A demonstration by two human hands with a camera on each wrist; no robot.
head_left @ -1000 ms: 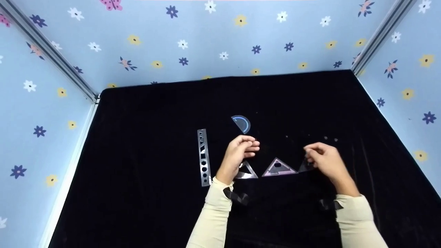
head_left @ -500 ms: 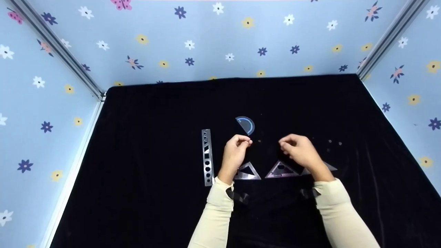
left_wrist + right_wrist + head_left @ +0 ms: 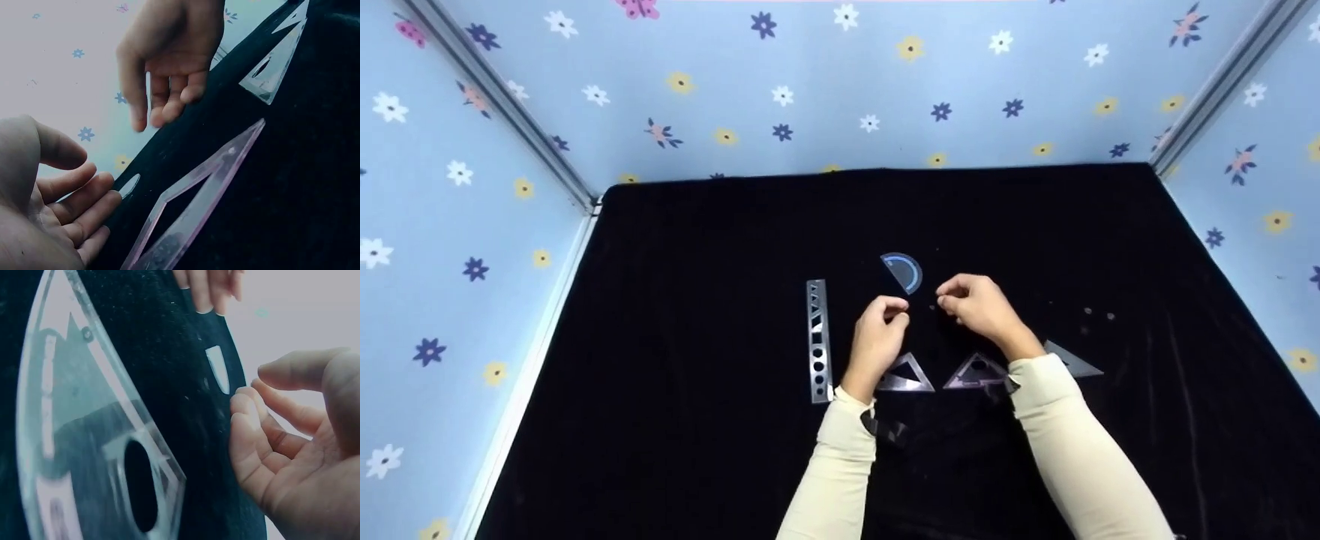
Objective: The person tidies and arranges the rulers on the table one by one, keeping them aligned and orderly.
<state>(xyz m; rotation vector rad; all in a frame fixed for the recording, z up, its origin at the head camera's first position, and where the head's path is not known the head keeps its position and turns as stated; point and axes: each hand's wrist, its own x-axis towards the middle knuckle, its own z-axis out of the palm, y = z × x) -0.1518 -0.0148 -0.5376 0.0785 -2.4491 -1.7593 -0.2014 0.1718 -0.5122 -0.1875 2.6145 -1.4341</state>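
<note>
In the head view my left hand (image 3: 877,334) hovers just below the blue-marked protractor (image 3: 904,272), with relaxed, bent fingers and nothing held. My right hand (image 3: 979,306) is to the right of the protractor, its thumb apart from the fingers and nothing between them. Both wrist views show gaps between thumb and fingers. A clear set square (image 3: 913,385) lies partly behind my left wrist. To its right lies a pink-edged set square (image 3: 966,381), and another clear set square (image 3: 1078,363) shows beyond my right sleeve. The right wrist view has the protractor (image 3: 218,370) flat on the cloth.
A long ruler (image 3: 818,341) with cut-out shapes lies upright in view, left of my left hand. Black cloth (image 3: 712,300) covers the table. Blue flowered walls (image 3: 810,67) stand at the back and sides. Small specks (image 3: 1099,313) dot the cloth at right.
My right hand has moved left from the rightmost set square toward the protractor, leaving that set square on the cloth. My left hand stays about where it was.
</note>
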